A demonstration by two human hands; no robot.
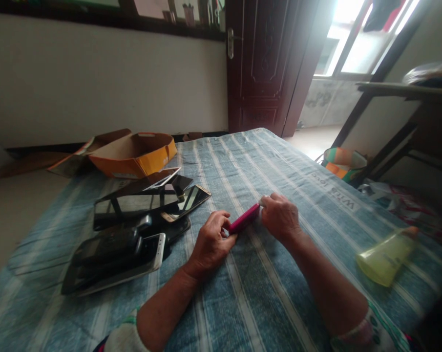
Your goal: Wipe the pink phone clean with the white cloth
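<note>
A slim pink phone (244, 218) is held at a tilt just above the striped cloth, seen mostly edge-on, so its face is hidden. My left hand (214, 235) grips its near left end between thumb and fingers. At the far right end, the fingers of my right hand (280, 216) are closed in a pinch against its corner. A small whitish bit shows at those fingertips, too small to name. Left of my hands lies a loose pile of phones, among them a gold-edged phone (191, 200), a white-edged phone (158, 252) and a black device (111, 244).
Blue-and-white striped cloth (221, 166) covers the surface. An open orange cardboard box (147, 159) stands at the far left. A translucent yellow cup (385, 256) lies on its side at right. Beyond are a dark red door (259, 63) and a raised shelf (407, 90).
</note>
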